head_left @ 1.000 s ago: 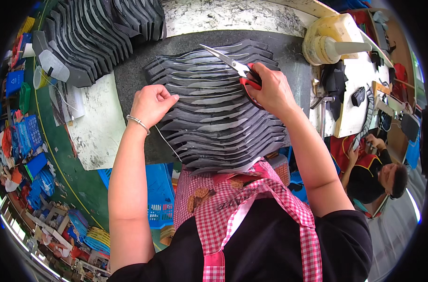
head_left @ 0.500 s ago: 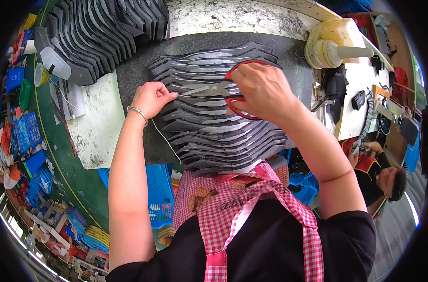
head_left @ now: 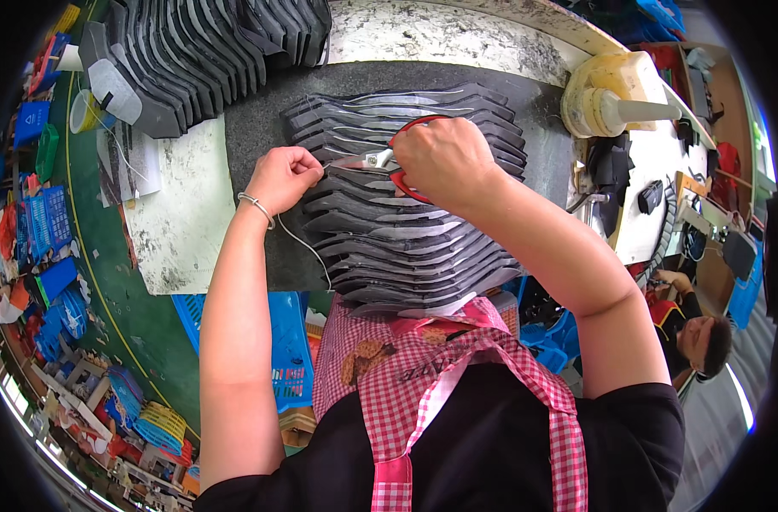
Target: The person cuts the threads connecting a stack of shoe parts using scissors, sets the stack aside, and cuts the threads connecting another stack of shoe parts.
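Observation:
In front of me lies an overlapping row of dark grey, curved flat pieces [head_left: 406,226] with lighter grey bands along their edges. My right hand [head_left: 448,164] grips red-handled scissors [head_left: 377,160] above the row. Their blades point left, with the tips right beside the fingers of my left hand [head_left: 285,177]. Thumb and forefinger of that left hand are pinched on a thin white cord [head_left: 310,247], which hangs down in a curve to the left edge of the row. Whether the blades touch the cord is too small to tell.
A second stack of dark pieces [head_left: 184,64] stands at the far left. A yellowish pot [head_left: 581,102] with a pale handle sits at the far right of the dark board [head_left: 252,136]. Blue crates [head_left: 291,341] are below the table edge. Another person [head_left: 692,333] works at right.
The scissors have come left toward my left fingers, and their handles and blades are closer together. My left hand keeps its pinch. The whole view has shifted slightly.

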Action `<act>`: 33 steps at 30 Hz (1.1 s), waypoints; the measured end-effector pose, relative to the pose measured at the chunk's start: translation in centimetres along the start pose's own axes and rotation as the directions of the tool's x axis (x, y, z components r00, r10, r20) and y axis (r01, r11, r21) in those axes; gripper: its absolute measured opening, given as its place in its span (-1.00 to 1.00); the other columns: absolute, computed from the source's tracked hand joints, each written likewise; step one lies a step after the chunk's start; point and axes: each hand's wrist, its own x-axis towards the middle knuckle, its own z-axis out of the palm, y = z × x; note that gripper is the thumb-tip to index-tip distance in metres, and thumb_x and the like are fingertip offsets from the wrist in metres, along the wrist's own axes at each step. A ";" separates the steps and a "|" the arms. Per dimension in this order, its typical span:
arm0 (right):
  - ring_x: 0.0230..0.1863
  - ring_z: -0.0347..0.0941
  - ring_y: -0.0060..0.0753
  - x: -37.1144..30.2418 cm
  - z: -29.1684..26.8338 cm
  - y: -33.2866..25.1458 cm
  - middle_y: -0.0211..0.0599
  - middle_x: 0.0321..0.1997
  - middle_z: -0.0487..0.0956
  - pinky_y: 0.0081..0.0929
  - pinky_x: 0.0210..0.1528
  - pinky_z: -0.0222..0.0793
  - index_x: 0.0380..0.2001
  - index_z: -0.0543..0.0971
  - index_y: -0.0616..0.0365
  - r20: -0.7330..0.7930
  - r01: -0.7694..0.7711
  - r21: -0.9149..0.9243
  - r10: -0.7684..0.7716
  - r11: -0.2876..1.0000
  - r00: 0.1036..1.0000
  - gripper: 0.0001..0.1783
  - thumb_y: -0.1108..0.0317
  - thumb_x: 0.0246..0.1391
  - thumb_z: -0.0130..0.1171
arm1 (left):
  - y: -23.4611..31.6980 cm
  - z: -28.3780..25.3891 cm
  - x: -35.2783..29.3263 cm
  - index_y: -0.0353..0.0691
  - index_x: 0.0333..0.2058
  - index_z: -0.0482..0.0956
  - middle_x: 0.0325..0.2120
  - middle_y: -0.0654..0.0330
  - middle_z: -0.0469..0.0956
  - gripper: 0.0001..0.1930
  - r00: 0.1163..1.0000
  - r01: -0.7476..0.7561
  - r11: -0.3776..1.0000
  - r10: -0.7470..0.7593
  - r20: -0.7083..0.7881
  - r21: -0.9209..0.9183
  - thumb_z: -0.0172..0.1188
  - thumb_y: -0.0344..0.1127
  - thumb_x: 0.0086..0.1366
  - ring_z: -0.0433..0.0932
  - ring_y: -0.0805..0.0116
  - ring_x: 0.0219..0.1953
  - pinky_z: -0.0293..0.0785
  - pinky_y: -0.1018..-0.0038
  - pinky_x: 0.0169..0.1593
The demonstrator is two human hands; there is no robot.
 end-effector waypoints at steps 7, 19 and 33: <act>-0.47 0.61 -0.27 -1.7 -0.9 1.6 -0.18 -0.46 0.66 -0.45 -0.34 0.52 -0.34 0.62 0.20 -0.131 -0.091 0.606 0.213 0.790 0.968 -0.61 0.11 -0.06 0.47 | 4.7 1.0 -5.2 -0.29 -0.27 0.64 -0.48 0.35 0.63 -0.89 0.991 -0.109 0.912 0.071 -0.109 -0.396 0.29 -0.39 0.29 0.46 0.72 -0.52 0.36 0.69 -0.44; -0.25 0.58 0.17 -7.6 1.1 5.3 0.06 -0.37 0.62 -0.18 -0.23 0.47 -0.09 0.53 0.26 -0.114 -0.204 0.716 0.400 0.668 0.909 -0.64 0.28 0.10 0.30 | 5.8 3.5 -7.5 -0.31 -0.30 0.66 -0.46 0.33 0.62 -0.88 0.992 -0.013 0.894 0.068 0.106 -0.447 0.34 -0.38 0.27 0.49 0.66 -0.43 0.43 0.66 -0.29; -0.24 0.55 0.15 -8.0 6.6 6.3 -0.06 -0.35 0.61 -0.05 -0.26 0.46 -0.17 0.40 0.18 -0.230 -0.139 0.538 0.304 0.831 0.924 -0.65 0.45 -0.01 0.30 | 6.1 3.3 -4.5 -0.24 -0.52 0.67 -0.61 0.15 0.64 -0.69 0.992 0.050 0.975 -0.024 -0.122 0.217 0.46 -0.10 0.07 0.64 0.33 -0.53 0.55 0.44 -0.34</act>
